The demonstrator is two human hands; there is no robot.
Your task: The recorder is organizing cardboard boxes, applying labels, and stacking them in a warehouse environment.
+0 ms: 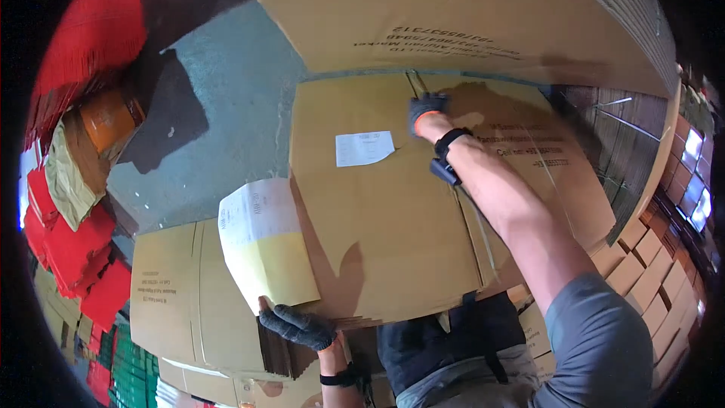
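My left hand (298,326), in a dark glove, pinches the lower edge of a paper sheet (287,268), white at the top with print and yellow below. The sheet is held up beside the left edge of a stack of flat brown cardboard boxes (377,219). A smaller white printed paper (365,149) lies on the top box. My right hand (428,111), also gloved, reaches across to the far edge of the stack, by a narrow slot with a thin strap. Its fingers look curled; what they hold is hidden. A black band and small device sit on that wrist.
More flattened boxes (162,287) lie at the lower left, and large cardboard sheets (453,7) stand beyond the stack. Red stacked sheets (91,30), an orange container (106,117) and a green stack (136,370) line the left. Brown cartons (649,279) are piled at right.
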